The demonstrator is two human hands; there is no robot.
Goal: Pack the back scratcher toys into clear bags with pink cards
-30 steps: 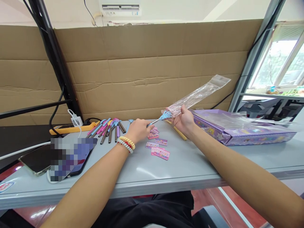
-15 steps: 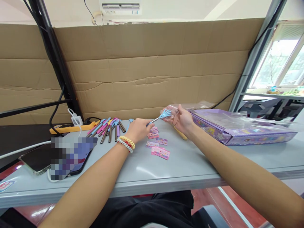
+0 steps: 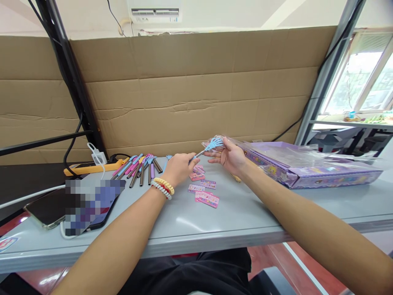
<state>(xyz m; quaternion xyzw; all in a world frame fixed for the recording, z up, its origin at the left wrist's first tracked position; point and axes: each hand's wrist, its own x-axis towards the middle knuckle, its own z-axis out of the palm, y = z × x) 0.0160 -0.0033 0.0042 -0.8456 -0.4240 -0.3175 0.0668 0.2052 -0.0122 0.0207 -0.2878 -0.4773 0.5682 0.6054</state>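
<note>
My left hand [image 3: 180, 167], with beaded bands at the wrist, is closed around the handle of a blue hand-shaped stick [image 3: 214, 143]. The stick points right and slightly up, its blue head at the fingertips of my right hand [image 3: 231, 157]. Thumb and fingers of that hand pinch a clear plastic bag [image 3: 221, 138] around the blue head. Below the hands, several pink and purple cards [image 3: 208, 199] lie on the grey table [image 3: 172, 217]. A pile of similar coloured sticks [image 3: 142, 169] rests left of my left hand.
At the right lies a purple box [image 3: 334, 179] with clear plastic on top. Phones [image 3: 50, 205], a white cable and a yellow device [image 3: 92, 167] are at the left. A cardboard panel [image 3: 199, 90] stands behind the table, between metal posts.
My right hand has moved slightly left with the plastic bag, which now surrounds more of the blue head. My left hand still holds the stick in nearly the same place.
</note>
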